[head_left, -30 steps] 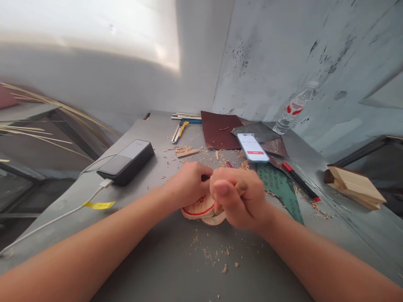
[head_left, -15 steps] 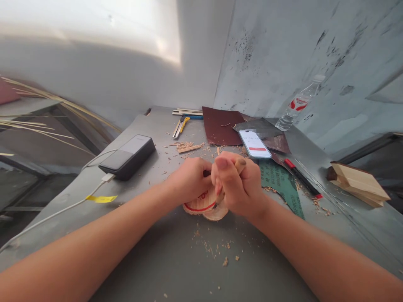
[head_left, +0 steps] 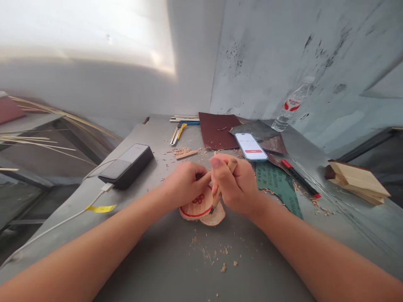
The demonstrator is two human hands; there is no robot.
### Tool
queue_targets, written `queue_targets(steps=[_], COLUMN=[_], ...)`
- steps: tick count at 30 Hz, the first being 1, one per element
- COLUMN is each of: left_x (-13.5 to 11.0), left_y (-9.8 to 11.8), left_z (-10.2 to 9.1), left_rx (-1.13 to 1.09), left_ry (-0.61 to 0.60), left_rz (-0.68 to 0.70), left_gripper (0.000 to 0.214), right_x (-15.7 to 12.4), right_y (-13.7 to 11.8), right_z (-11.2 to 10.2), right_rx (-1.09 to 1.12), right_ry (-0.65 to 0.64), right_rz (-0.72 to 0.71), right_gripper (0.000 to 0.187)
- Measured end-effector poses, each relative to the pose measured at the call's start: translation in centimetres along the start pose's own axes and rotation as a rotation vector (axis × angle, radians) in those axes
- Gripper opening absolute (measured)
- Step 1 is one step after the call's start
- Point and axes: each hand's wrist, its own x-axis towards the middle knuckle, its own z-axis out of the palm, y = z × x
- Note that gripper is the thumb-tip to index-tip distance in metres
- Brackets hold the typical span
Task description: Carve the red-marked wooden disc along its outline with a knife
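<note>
A round slice of pale wood (head_left: 197,207) with red markings lies on the grey table (head_left: 151,251), with a second slice (head_left: 215,218) partly under it. My left hand (head_left: 184,182) is closed on the top slice's far edge, thumb pressing toward the tool. My right hand (head_left: 234,184) is wrapped in a fist round a wooden-handled carving tool (head_left: 220,188), whose tip touches the slice near its right edge. Wood chips (head_left: 217,253) lie scattered in front of the slices.
A power bank (head_left: 127,164) with white cable lies left. Behind are a phone (head_left: 251,147), sandpaper sheets (head_left: 217,131), a green sheet (head_left: 278,182), a utility knife (head_left: 178,132), a red-capped marker (head_left: 299,178), a water bottle (head_left: 291,105) and wooden blocks (head_left: 357,180) at right.
My right hand has drawn back and tilted, so more of the slice's red-marked face shows. The tool tip has shifted on the wood. The camera moved slightly.
</note>
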Motion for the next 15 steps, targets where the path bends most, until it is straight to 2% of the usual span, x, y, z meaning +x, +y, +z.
queue_targets(steps=[3, 6, 8, 10, 12, 15], left_x=[0.0, -0.3, -0.5, -0.7, -0.8, -0.7], left_y=[0.2, 0.4, 0.3, 0.2, 0.1, 0.0], left_z=[-1.7, -3.8, -4.9, -5.5, -5.8, -5.8], left_rx=[0.018, 0.006, -0.037, -0.1, -0.179, -0.263], left_ry=[-0.038, -0.314, -0.462, -0.554, -0.585, -0.553], left_rz=[-0.113, -0.276, -0.222, -0.182, -0.132, -0.02], left_gripper=[0.049, 0.056, 0.05, 0.047, 0.043, 0.035], right_x=[0.1, 0.3, 0.5, 0.6, 0.6, 0.7], right_y=[0.0, 0.3, 0.6, 1.0, 1.2, 1.1], right_z=[-0.9, -1.4, -1.7, -1.9, -2.1, -2.3], right_rx=[-0.057, -0.099, -0.131, -0.16, -0.154, -0.103], right_ry=[-0.054, -0.072, -0.086, -0.102, -0.113, -0.116], right_rz=[-0.031, -0.075, -0.089, -0.101, -0.126, -0.135], right_gripper=[0.05, 0.05, 0.05, 0.051, 0.051, 0.052])
